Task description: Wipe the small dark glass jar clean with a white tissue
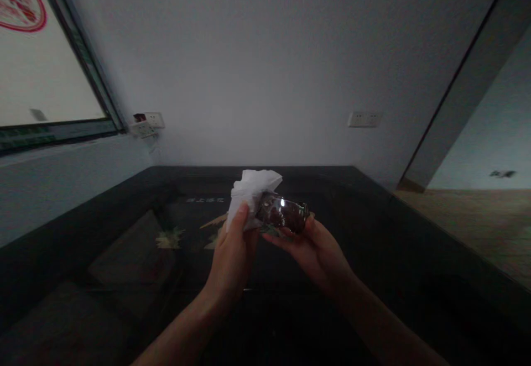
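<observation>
**Glass on its side between both hands, tissue at its 9 o'clock end**

The small glass is held above the dark table, near the middle of the view. Its long axis runs almost level from 9 to 3 o'clock, dipping a little at the 3 o'clock end. The right hand cradles it from 6 o'clock, palm up, fingers slightly spread and curled under the wall. The left hand sits at the glass's 8 o'clock. Its thumb and closed fingers pinch a crumpled white tissue, which touches the 9 o'clock end. The dim light hides which end is the mouth. A wall socket sits far off at 1 o'clock.
</observation>
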### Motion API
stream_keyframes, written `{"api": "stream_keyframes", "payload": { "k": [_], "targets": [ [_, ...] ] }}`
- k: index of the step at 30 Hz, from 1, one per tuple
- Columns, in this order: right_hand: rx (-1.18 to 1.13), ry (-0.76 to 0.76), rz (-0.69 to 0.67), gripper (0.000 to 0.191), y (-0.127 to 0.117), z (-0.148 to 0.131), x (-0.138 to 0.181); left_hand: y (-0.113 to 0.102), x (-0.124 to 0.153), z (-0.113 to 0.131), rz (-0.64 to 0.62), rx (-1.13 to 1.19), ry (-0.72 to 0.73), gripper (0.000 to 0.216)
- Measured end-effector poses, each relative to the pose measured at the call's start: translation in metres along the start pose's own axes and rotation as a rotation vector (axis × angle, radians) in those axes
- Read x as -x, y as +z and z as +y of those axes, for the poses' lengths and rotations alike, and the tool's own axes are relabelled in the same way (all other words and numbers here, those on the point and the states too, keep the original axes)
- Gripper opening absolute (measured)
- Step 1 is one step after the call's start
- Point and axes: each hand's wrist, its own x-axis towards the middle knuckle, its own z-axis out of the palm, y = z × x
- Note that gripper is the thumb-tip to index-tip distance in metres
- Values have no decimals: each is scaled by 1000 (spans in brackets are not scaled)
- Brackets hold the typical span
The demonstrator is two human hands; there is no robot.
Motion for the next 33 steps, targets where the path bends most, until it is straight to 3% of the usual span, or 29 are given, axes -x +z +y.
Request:
{"api": "stream_keyframes", "payload": {
  "k": [5,9,13,20,26,33],
  "targets": [
    [-127,25,-13,36,-1,8,-2,9,-2,1,40,95,-152,23],
    [-205,48,25,31,-4,16,-5,14,-2,-4,37,174,-186,25],
    [-225,53,49,35,-6,21,-7,12,11,-20,115,106,-193,26],
    [-88,13,40,41,2,15,-5,-4,26,-46,-3,-50,0,42],
    [61,-106,-1,22,13,5,-1,-11,23,-47,-41,-182,162,54],
    [130,-115,-11,35,11,-1,3,-11,10,-39,-17,-236,320,52]
  ]
}}
